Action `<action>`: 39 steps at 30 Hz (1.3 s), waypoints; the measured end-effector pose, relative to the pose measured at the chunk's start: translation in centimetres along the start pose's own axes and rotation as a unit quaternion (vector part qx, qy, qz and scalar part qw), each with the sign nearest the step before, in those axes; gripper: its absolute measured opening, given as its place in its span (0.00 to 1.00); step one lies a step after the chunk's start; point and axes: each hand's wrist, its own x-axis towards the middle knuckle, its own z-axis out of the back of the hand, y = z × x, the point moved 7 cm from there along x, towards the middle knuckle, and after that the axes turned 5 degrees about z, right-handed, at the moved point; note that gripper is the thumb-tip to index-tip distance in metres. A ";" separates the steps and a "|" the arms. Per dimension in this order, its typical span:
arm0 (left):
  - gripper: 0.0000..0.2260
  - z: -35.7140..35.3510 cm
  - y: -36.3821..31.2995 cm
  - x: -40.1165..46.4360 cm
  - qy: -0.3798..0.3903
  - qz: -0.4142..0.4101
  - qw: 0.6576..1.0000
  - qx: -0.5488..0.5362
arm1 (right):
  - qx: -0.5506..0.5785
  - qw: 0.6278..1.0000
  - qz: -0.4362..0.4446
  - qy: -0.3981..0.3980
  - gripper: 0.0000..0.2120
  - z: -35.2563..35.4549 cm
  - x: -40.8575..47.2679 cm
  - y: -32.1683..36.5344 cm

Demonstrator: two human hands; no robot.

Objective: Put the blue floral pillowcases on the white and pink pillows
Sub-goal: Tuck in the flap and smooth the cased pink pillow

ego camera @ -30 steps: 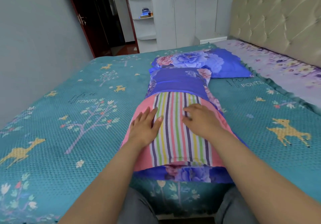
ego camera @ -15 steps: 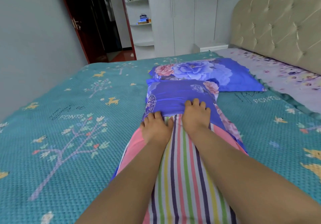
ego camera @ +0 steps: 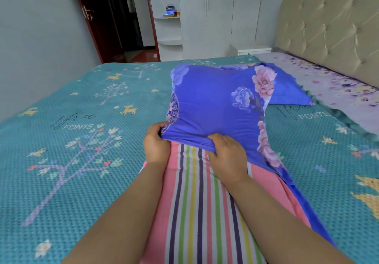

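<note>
Blue cloth: the blue floral pillowcase (ego camera: 215, 108) covers only the far end of the striped pillow (ego camera: 201, 202); its open hem lies bunched across the pillow, right where you hold it. You have it there, I judge, because the hem is the one edge that can drag the case down over the rest.

Left hand: your left hand (ego camera: 156, 145) pinches the hem at the pillow's left edge, fingers curled around the gathered cloth.

Right hand: your right hand (ego camera: 226, 157) clenches the same hem nearer the middle and right, knuckles up, with the cloth rolled under the fingers. With both hands on the hem the mouth stays wide, so the pillow can pass through without catching.

Striped pillow: pink with coloured stripes, it lies lengthwise on the bed between your forearms, its near part still bare. The covered far end looks puffed and lifted off the bedspread, likely from the hem being tugged toward you.

Lower layer: along the pillow's right side a strip of the blue case runs toward you under the pillow, so the underside seems further on than the top.

Second pillow: a blue floral pillow (ego camera: 287, 91) lies beyond, partly hidden; it looks already dressed.

Bed: the teal bedspread (ego camera: 71, 120) supports everything, which frees both hands for the cloth.

Progress: roughly half this pillow is covered. Next, I judge, you pull the hem evenly toward yourself; uneven pulling may twist the case.
</note>
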 end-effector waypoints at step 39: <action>0.15 7.0 -5.8 -13.5 0.053 -0.175 0.976 0.122 | -0.012 0.996 -0.061 -0.061 0.20 6.7 -6.5 0.3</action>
